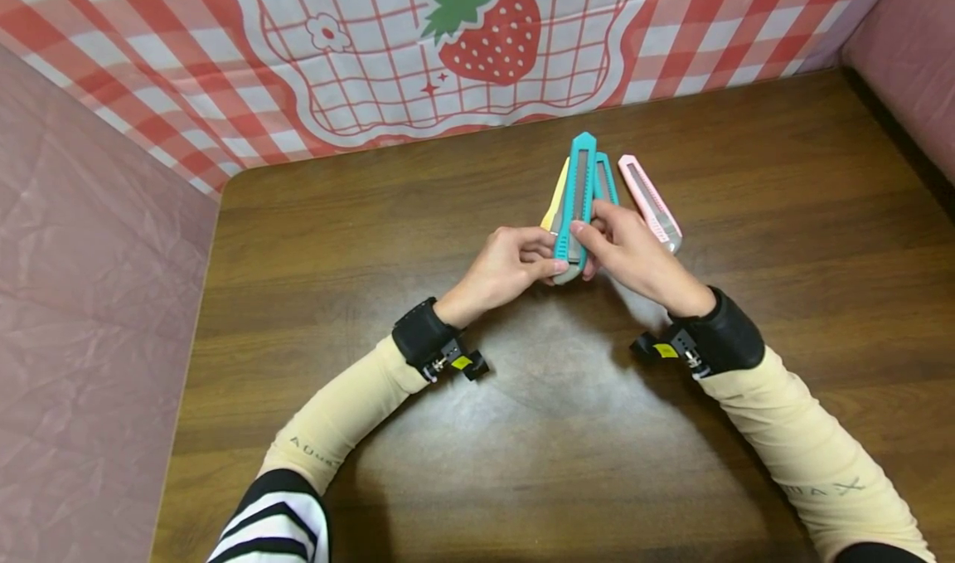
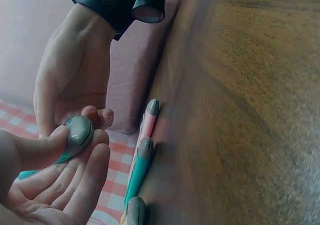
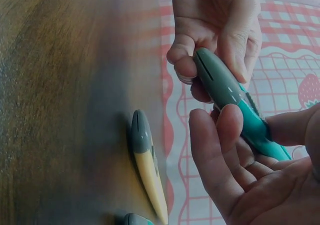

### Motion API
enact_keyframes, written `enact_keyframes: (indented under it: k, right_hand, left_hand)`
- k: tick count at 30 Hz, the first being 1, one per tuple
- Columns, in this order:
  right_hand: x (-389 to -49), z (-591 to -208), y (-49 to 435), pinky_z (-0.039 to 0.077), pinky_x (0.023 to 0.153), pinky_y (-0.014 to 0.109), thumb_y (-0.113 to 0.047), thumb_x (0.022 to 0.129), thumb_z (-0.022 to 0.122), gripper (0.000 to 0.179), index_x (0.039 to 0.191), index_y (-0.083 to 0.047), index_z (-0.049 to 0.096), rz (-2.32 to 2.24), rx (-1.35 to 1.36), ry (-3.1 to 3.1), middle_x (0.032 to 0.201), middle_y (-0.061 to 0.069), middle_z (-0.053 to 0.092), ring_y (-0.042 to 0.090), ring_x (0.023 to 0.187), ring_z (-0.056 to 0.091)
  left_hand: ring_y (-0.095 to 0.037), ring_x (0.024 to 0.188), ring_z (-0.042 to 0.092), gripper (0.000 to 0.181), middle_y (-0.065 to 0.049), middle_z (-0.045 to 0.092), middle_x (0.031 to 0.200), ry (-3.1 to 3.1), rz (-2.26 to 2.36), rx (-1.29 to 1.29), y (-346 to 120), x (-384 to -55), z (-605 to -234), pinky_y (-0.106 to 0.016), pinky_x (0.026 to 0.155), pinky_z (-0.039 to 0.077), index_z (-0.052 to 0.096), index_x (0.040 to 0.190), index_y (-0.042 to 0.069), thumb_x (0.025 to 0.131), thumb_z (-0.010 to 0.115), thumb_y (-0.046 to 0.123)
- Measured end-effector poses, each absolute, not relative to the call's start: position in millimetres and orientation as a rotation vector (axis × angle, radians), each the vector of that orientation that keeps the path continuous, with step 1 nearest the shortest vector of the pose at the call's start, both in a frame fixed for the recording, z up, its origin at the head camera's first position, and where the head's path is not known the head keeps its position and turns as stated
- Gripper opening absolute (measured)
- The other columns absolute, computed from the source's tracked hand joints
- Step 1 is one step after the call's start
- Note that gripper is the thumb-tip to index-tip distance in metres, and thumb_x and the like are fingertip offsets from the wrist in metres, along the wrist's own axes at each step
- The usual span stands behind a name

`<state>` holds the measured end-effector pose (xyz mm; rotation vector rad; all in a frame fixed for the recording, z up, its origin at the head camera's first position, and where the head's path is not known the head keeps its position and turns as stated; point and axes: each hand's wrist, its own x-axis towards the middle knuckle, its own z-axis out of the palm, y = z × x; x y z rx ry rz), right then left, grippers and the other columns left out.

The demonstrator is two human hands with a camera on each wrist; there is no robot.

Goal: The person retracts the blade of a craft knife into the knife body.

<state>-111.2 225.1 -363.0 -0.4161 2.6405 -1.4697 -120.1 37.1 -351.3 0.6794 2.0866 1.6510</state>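
A teal utility knife with a grey end cap is held up off the table between both hands, its cap end toward the person. My left hand pinches the capped end between thumb and fingers. Farther along the body, my right hand grips it, thumb on top and fingers beneath. Behind it on the table lie a yellow utility knife, partly covered in the head view, a second teal utility knife and a pink utility knife to the right.
The brown wooden table reaches back to a red-and-white checked cloth with a strawberry print. Pink fabric covers the left side, with more at the upper right. A black band with a small camera sits on each wrist.
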Motion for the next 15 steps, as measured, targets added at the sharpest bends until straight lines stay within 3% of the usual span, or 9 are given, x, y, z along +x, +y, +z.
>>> enact_keyframes:
  k: [8,15]
  right_hand:
    - [-112.6,-367.8,224.5,0.048,0.042,0.025,-0.012,0.097,0.048,0.016,0.089,0.001,0.049,-1.382,-0.469,2.631,0.061,0.012,0.059,0.024,0.052,0.060]
    - [-111.9,-374.9,223.1,0.056,0.046,0.040,-0.014,0.097,0.049,0.019,0.083,-0.001,0.048,-1.345,-0.475,2.628,0.058,0.010,0.059,0.020,0.050,0.059]
  left_hand:
    - [-0.020,0.073,0.065,0.020,-0.023,0.066,0.090,2.039,1.602,0.679,36.7,-128.4,-370.5,-0.043,0.070,0.059,0.060,0.102,-0.009,0.084,0.065,-0.001]
    - [-0.016,0.074,0.064,0.019,-0.017,0.067,0.088,1.974,1.534,0.718,34.9,-140.9,-391.5,-0.037,0.068,0.060,0.061,0.103,-0.004,0.085,0.064,0.001]
